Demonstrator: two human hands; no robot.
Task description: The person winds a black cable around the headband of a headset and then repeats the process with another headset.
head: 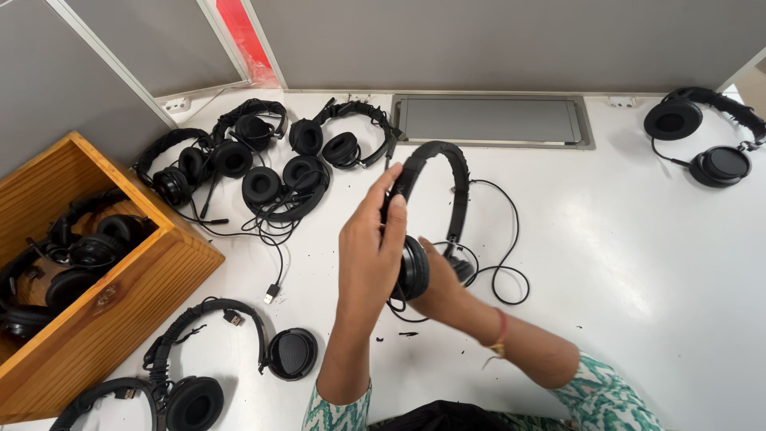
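Above the middle of the white glossy tabletop (638, 263), both hands hold up a black padded over-ear headset (435, 172) with a thin black cable. The left hand (369, 247) stands upright with its back to the camera, its fingers (391, 211) pressed along the near side of the headband and the round ear cup (413, 270), grasping it. The right hand (441, 289) comes in from the lower right, wearing a red and gold bracelet (499, 335) at the wrist, and is closed around the headset from beneath, just behind the ear cup; its fingers are mostly hidden by the cup. The headband arches upward between the hands, and the cable (503, 263) loops down to lie on the tabletop just to the right.

At the left edge sits an open wooden box (112, 311) with several black headsets inside. Behind it, toward the grey partition wall (495, 40), lies a tangled cluster of black headsets (255, 164) with trailing cords and a plug. Near the front left lies another black headset (215, 351) with one ear cup turned flat. At the far right corner rests a single black headset (706, 136), well apart from the hands. A grey metal cable hatch (493, 121) is set into the tabletop by the wall. Small black crumbs dot the surface near the forearms.
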